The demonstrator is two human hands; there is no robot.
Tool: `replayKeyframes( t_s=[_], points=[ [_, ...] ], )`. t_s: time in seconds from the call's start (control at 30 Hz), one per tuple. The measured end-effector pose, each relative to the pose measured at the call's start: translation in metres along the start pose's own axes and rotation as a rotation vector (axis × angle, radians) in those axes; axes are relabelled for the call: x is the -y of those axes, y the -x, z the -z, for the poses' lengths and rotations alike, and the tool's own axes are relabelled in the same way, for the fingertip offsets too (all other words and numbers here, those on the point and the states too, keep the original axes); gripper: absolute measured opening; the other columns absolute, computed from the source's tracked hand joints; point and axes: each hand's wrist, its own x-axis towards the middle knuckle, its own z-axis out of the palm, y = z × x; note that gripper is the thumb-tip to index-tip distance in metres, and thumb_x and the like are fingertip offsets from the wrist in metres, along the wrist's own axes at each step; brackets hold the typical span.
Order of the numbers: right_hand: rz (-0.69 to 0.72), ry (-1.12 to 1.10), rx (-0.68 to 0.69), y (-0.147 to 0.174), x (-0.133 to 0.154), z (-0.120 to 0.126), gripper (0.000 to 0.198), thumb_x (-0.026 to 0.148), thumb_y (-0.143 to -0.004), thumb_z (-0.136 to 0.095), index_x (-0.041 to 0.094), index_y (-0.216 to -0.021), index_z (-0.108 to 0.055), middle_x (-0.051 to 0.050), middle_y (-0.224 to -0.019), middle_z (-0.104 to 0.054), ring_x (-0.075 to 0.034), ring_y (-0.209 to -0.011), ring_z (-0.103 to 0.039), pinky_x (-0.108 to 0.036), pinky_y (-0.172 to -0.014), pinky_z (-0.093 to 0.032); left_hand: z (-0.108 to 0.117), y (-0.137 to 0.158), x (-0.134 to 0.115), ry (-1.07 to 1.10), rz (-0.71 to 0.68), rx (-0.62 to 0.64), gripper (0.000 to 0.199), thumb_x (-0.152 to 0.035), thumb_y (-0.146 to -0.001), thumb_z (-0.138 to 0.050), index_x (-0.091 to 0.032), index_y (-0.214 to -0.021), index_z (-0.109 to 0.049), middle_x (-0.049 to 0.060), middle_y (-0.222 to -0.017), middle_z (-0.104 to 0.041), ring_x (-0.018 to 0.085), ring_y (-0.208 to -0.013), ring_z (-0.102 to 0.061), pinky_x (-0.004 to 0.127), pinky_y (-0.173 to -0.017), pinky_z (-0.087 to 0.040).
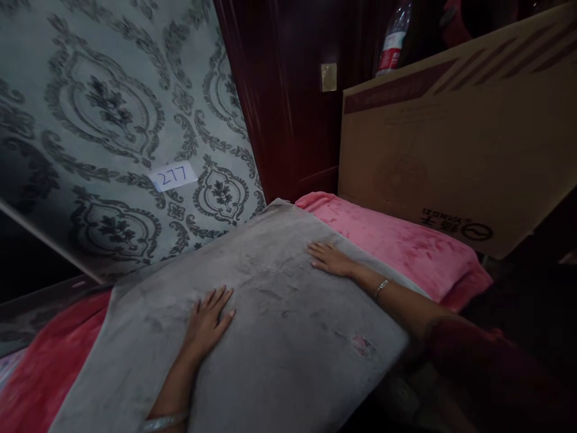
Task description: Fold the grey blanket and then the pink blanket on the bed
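Observation:
A grey plush blanket [270,337] lies spread out flat in front of me, with a small pinkish mark near its right corner. My left hand [208,319] rests palm down on it at the left of centre, fingers spread. Farther off and to the right, my right hand [329,258] also lies flat on the grey cloth, fingers stretched out, close to its far right edge. Beneath the grey blanket, a pink blanket [396,240] shows along the right side, and red cloth [67,349] shows at the left.
A patterned wall [112,108] with a paper marked 277 [174,175] borders the far left. Behind stands a dark red wooden panel [288,96]. At the right, a large cardboard box [451,144] leans beside the pink cloth, and a plastic bottle [392,45] stands behind it.

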Motion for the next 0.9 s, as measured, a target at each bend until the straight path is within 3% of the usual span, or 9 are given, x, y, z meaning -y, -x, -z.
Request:
replayKeyframes(
  t_s=[0.07,0.2,0.33,0.43,0.57,0.7,0.9],
  points=[
    [0.031,-0.028,0.005,0.002,-0.004,-0.001,0.069,0.064,-0.102,-0.016,0.03,-0.161,-0.029,-0.005,-0.167,-0.022,-0.026,-0.154,-0.017,-0.053,-0.124,-0.014,-0.002,-0.001,0.002,0.009,-0.008,-0.013,0.056,-0.041,-0.098,-0.043,-0.029,-0.153,-0.044,0.006,-0.161,-0.038,0.031,-0.151,-0.03,0.062,-0.12,-0.023],
    [-0.256,0.033,-0.03,-0.001,-0.03,0.012,0.062,0.058,-0.103,-0.022,0.032,-0.157,-0.037,-0.003,-0.166,-0.024,-0.029,-0.154,-0.019,-0.057,-0.122,-0.013,-0.003,-0.001,0.004,0.017,-0.006,-0.008,0.056,-0.042,-0.098,-0.042,-0.028,-0.152,-0.046,0.006,-0.16,-0.039,0.032,-0.151,-0.031,0.063,-0.12,-0.023],
    [-0.459,0.047,-0.093,-0.002,-0.055,0.025,0.06,0.048,-0.103,-0.028,0.023,-0.157,-0.039,-0.01,-0.165,-0.028,-0.032,-0.152,-0.024,-0.06,-0.12,-0.019,-0.001,-0.001,0.003,0.014,0.002,0.0,0.057,-0.042,-0.097,-0.042,-0.029,-0.152,-0.045,0.007,-0.161,-0.038,0.032,-0.151,-0.031,0.062,-0.12,-0.023],
    [-0.539,0.033,-0.146,-0.002,-0.06,0.032,0.054,0.04,-0.102,-0.035,0.02,-0.149,-0.05,-0.012,-0.155,-0.047,-0.029,-0.144,-0.039,-0.048,-0.117,-0.032,-0.001,-0.001,0.004,0.018,0.003,-0.001,0.056,-0.042,-0.097,-0.043,-0.03,-0.152,-0.046,0.006,-0.16,-0.04,0.031,-0.151,-0.032,0.062,-0.12,-0.023],
    [-0.673,-0.012,-0.162,-0.014,-0.063,0.045,0.046,0.032,-0.099,-0.039,0.017,-0.133,-0.066,-0.013,-0.132,-0.067,-0.026,-0.118,-0.062,-0.033,-0.095,-0.049,-0.005,-0.001,0.004,0.005,0.011,-0.02,0.059,-0.044,-0.097,-0.042,-0.028,-0.154,-0.043,0.008,-0.163,-0.035,0.031,-0.151,-0.03,0.06,-0.12,-0.024],
    [-0.755,-0.05,-0.131,-0.033,-0.065,0.054,0.044,0.042,-0.098,-0.045,0.015,-0.118,-0.074,-0.016,-0.115,-0.073,-0.026,-0.101,-0.069,-0.03,-0.078,-0.052,-0.006,-0.001,-0.001,-0.084,0.17,-0.06,0.068,-0.05,-0.097,-0.041,-0.02,-0.158,-0.035,0.015,-0.166,-0.023,0.034,-0.153,-0.024,0.062,-0.12,-0.022],
    [-0.783,-0.01,-0.175,-0.039,-0.063,0.043,0.04,0.041,-0.1,-0.047,0.016,-0.118,-0.072,-0.017,-0.122,-0.07,-0.027,-0.112,-0.066,-0.032,-0.085,-0.05,-0.003,-0.002,-0.008,-0.116,0.248,0.061,0.068,-0.052,-0.099,-0.038,-0.02,-0.158,-0.034,0.016,-0.165,-0.026,0.033,-0.154,-0.022,0.062,-0.12,-0.022]
  ],
)
